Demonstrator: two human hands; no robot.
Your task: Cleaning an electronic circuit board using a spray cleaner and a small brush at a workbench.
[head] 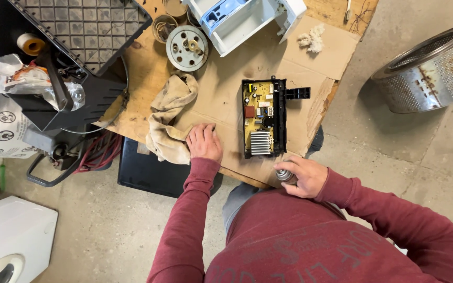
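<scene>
My left hand (204, 141) rests flat, fingers together, on the cardboard sheet (310, 57) at the edge of a crumpled beige rag (170, 118). My right hand (304, 175) is closed around a small metal spray can (284, 174) at the table's near edge. Between the hands lies a yellow circuit board (262, 116) in a black tray, with a silver heat sink at its near end and a black connector at its far right corner.
A round metal pulley (186, 47) and a white plastic drawer housing (237, 21) lie at the far side. A black plastic panel (79, 31) overhangs the left edge. A perforated steel drum (436, 68) lies on the floor right; a white appliance (11, 241) stands bottom left.
</scene>
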